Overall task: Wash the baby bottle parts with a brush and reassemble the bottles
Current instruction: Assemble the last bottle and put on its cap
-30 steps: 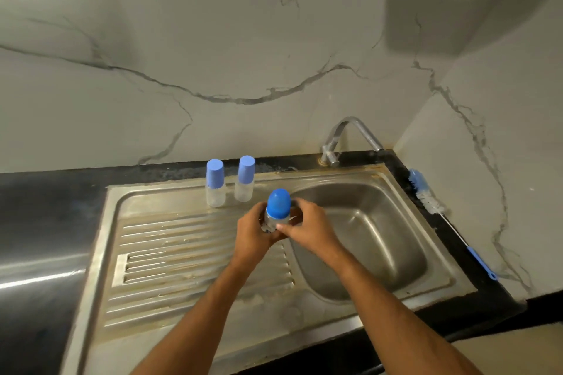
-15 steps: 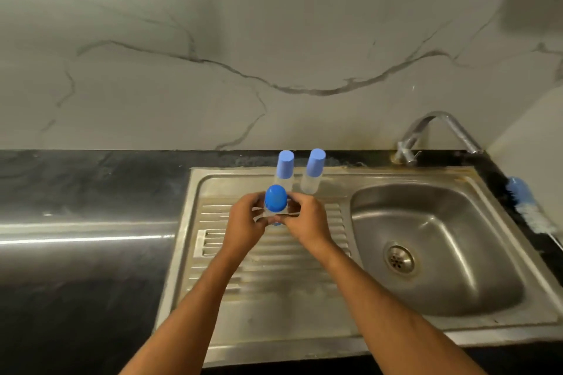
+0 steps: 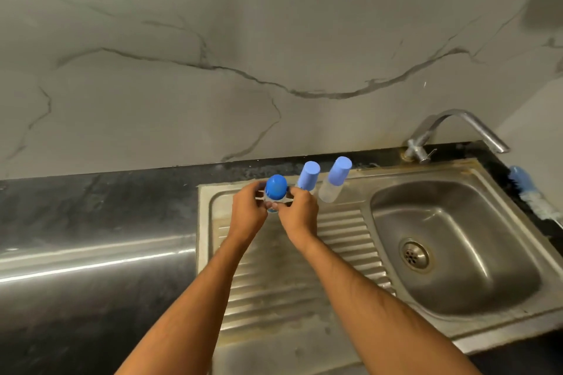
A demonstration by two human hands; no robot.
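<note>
Two capped bottles (image 3: 306, 181) (image 3: 334, 179) stand side by side at the back of the drainboard (image 3: 344, 231), just right of centre frame, pale blue caps on clear bodies. The left one is partly hidden behind the right hand and sits just beside the bottle being held. Over at the right edge there's a brush (image 3: 528, 192) lying on the counter (image 3: 91, 210) past the sink rim, blue end up and white bristles below, cut off by the frame. Tap (image 3: 457, 131) pokes out over the basin (image 3: 451, 240) in the upper right, drain in the bottom of it.

Both hands meet on a third bottle (image 3: 275, 192) in the middle of the frame, at the back left corner of the drainboard. Left hand (image 3: 248, 211) has its fingers curled round the left side, right hand (image 3: 297, 213) pinches it from the right, thumbs to the front. It has a darker blue domed cap and the clear body is mostly hidden by the fingers. Can't tell if its base is touching the steel or not.

Counter is dark stone, shiny, with a streak of light across the left side. Drainboard steel looks stained and ribbed. The wall behind is pale marble-look with grey veins.
</note>
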